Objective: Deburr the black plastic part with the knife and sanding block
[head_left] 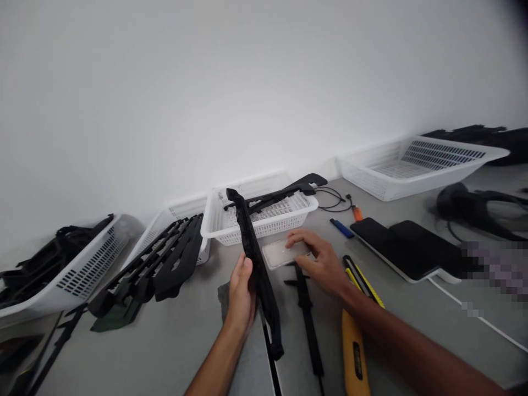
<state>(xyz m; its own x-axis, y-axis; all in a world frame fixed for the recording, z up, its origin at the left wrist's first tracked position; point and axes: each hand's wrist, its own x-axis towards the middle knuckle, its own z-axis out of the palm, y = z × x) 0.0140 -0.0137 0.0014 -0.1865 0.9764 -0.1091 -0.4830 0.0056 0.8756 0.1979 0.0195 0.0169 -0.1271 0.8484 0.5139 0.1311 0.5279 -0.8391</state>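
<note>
Left hand (pixel 241 291): you hold the long black part (pixel 258 269) near its middle, thumb and fingers closed on its side; the part is raised, slanting from the rim of the middle white basket (pixel 264 226) down toward you. Right hand (pixel 317 258): your fingers are curved and spread, with a gap between thumb and index finger, over the shallow clear case (pixel 278 255); whether the fingertips touch it, cannot tell. The case lies on the table (pixel 185 341), just in front of the middle basket and to the right of the long black part. A black caliper-like tool (pixel 308 319) lies below the case, and a yellow-handled cutter (pixel 353 352) lies partly beneath your right forearm. Inside the middle basket, more black parts (pixel 280 193) rest, overhanging its right rim. Further right: a blue strip (pixel 342 228), an orange-tipped item (pixel 357 213) and two dark phone-like slabs (pixel 388 247), one overlapping the other. To the left, a row of slotted black parts (pixel 165 258) leans on another white basket (pixel 144 236).
</note>
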